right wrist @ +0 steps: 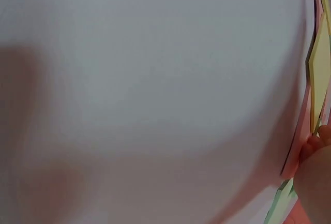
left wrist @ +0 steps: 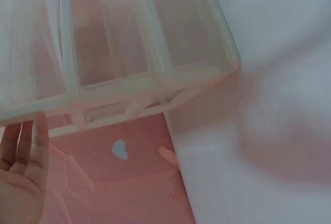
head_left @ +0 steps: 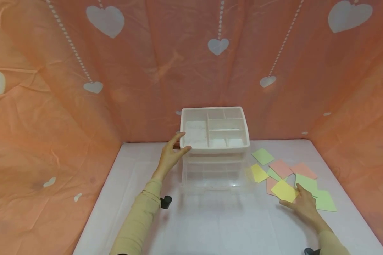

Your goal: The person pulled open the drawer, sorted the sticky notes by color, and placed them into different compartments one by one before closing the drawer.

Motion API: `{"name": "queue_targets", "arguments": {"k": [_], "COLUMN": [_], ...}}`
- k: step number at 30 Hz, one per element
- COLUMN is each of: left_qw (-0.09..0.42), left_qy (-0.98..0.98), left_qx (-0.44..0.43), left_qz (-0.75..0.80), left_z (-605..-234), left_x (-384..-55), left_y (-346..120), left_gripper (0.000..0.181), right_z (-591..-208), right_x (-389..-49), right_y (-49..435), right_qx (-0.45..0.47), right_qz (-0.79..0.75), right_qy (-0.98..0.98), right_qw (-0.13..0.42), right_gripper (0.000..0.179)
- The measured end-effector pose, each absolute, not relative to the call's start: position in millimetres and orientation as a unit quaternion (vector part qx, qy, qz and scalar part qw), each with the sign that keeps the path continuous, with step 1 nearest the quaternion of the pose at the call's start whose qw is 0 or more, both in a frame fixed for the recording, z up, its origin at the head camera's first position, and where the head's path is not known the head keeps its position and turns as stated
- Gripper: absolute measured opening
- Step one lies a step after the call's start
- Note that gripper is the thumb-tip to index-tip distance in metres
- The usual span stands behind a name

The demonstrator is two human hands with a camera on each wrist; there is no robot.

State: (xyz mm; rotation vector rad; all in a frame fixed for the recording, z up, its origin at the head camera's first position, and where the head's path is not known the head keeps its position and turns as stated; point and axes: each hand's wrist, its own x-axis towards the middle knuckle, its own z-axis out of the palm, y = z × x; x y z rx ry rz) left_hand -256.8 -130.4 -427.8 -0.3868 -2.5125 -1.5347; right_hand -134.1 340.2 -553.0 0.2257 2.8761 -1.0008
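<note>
Left hand (head_left: 169, 157): gripping the front left corner of the white plastic compartmented tray (head_left: 215, 150), thumb on the front rim, forefinger at the side. In the left wrist view the fingers reach the rim's underside; the thumb falls outside that view.

The tray tops a clear plastic drawer unit (head_left: 215, 175), standing at the back of the white table (head_left: 210, 226). The drawer's lower outline blends into the tabletop and is hard to trace.

Right hand (head_left: 304, 205): released, thumb and forefinger parted about a yellow square paper note (head_left: 284, 191); the remaining fingers are largely hidden. Whether the fingertips press the paper cannot be told. In the right wrist view this hand is cut off at the edge, as are the notes.

The notes lie scattered right of the unit. A pink square note (head_left: 270, 185) is partly covered by the yellow one, and a small green note (head_left: 274, 174) shows only in part under its neighbours. A black rounded fitting (head_left: 311, 251) by the right sleeve is cut off by the lower border.
</note>
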Motion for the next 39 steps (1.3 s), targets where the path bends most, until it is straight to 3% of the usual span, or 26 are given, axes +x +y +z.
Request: {"name": "queue_targets", "arguments": {"k": [6,14,22,39], "left_qw": [0.083,0.08,0.075,0.083], "left_qy": [-0.844,-0.846,-0.847,-0.844], "left_qx": [-0.125,-0.127,-0.127,-0.124], "left_qz": [-0.514,-0.512,-0.511,-0.515], "left_z": [-428,-427,-428,-431], "left_x": [-256,-258,-257,-256], "left_y": [-130,-130,-130,-130], "left_gripper": [0.061,0.061,0.059,0.061], "right_z": [-557,-565,-559,-550], "right_x": [-136,-129,-122,-119], "right_y": [338,337,332,329], "right_qx": [0.082,0.067,0.119,0.099], "right_qz": [-0.31,-0.295,-0.272,-0.319], "right_qy": [0.947,0.953,0.955,0.943], "right_qw": [0.036,-0.012,0.01,-0.009], "right_gripper": [0.111,0.089,0.099,0.091]}}
